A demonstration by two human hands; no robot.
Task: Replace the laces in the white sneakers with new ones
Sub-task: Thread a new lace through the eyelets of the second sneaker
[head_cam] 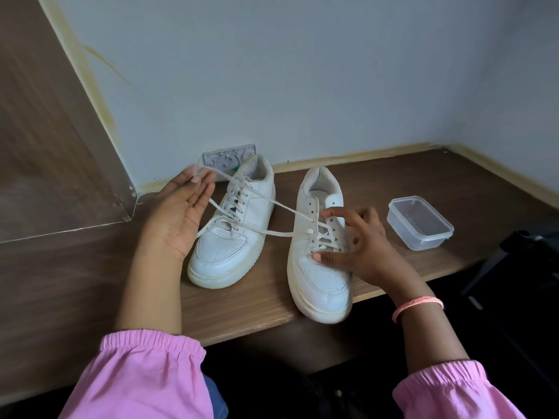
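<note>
your left hand's fingers [198,184] lie nearly straight, the lace [272,202] caught blurred at their tips; your right hand [357,249] is spread and loosely curled over the right sneaker [320,267], at the table's [257,309] front edge, thumb on its lower eyelets. the lace is limp and light (probably slippery), so pinch near its tip. the left sneaker [233,237] sits farther back.

The left hand [178,213] is raised palm-up with its fingertips pinched together, while the right hand [360,246] spreads its fingers, thumb pressing down, wrist bent inward.
</note>
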